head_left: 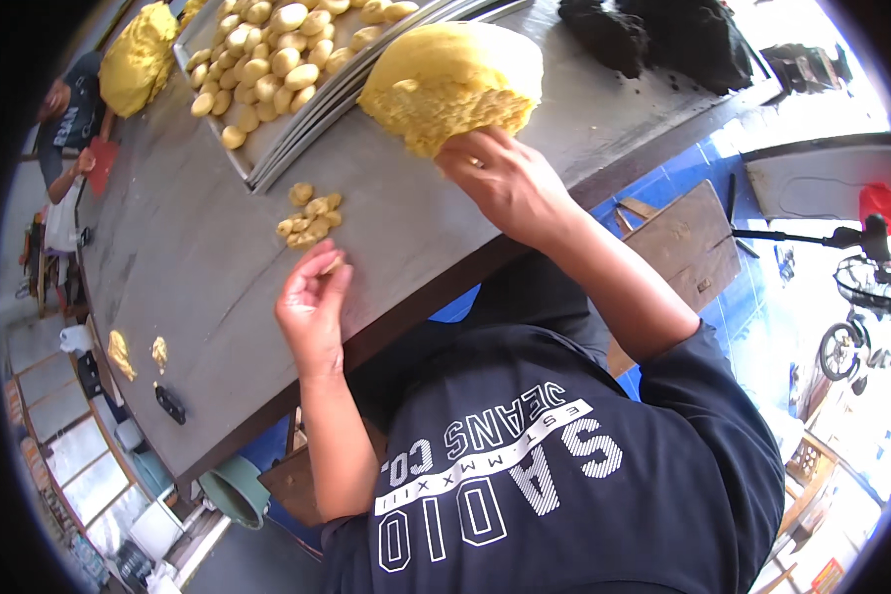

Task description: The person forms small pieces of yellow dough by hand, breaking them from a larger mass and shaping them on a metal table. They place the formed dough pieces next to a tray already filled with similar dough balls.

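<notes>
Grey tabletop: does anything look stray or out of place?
Two dough scraps lie on the tabletop, far left, near a small black object. They look stray, well apart from the small dough pieces.

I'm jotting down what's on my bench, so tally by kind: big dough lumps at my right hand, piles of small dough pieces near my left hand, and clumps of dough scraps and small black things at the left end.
Big dough lump: 1
Pile of small dough pieces: 1
Clumps of dough scraps: 2
Small black thing: 1
Total: 5
</notes>
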`<state>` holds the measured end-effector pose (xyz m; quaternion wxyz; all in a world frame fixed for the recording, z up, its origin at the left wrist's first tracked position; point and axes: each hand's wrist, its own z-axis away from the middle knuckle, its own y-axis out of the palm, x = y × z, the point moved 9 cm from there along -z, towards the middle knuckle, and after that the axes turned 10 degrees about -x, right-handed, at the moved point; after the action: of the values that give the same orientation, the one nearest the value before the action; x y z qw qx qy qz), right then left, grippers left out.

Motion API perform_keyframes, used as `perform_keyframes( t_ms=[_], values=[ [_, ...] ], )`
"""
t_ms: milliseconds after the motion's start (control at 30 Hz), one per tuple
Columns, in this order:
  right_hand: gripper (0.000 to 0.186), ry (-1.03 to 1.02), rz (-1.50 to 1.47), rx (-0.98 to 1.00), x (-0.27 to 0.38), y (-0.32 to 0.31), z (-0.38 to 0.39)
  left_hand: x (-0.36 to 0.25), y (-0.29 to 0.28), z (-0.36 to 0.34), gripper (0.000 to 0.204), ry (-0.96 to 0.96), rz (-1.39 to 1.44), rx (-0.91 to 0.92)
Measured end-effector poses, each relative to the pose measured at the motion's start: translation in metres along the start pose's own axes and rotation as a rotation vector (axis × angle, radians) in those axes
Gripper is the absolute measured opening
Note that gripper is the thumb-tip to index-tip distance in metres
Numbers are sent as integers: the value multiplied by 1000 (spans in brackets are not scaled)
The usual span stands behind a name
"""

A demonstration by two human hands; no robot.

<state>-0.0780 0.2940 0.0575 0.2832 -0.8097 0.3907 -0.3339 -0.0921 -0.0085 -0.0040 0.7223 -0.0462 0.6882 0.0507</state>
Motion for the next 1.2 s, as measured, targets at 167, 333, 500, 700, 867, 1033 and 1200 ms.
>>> perform_keyframes(
  t_ms=[167,333,500,700,867,1033,1200],
  values=[
    [13,61,109,36,11,20,-3,-36,30,37,32,719,-799,275],
    [18,117,8,191,1,28,-10,-27,20,38,29,733,-913,284],
    [21,207,-47,38,-3,-6,6,-64,29,53,32,890,-1190,269],
    [18,148,82,88,10,7,12,-103,104,10,36,1142,-1063,258],
    [11,188,-28,-3,6,4,1,-77,111,-4,36,1289,-770,-8],
    [11,151,-19,61,-4,14,-3,-59,131,13,35,1368,-753,356],
    [12,104,6,145,1,21,-2,-73,114,25,26,1419,-585,329]
  ],
)
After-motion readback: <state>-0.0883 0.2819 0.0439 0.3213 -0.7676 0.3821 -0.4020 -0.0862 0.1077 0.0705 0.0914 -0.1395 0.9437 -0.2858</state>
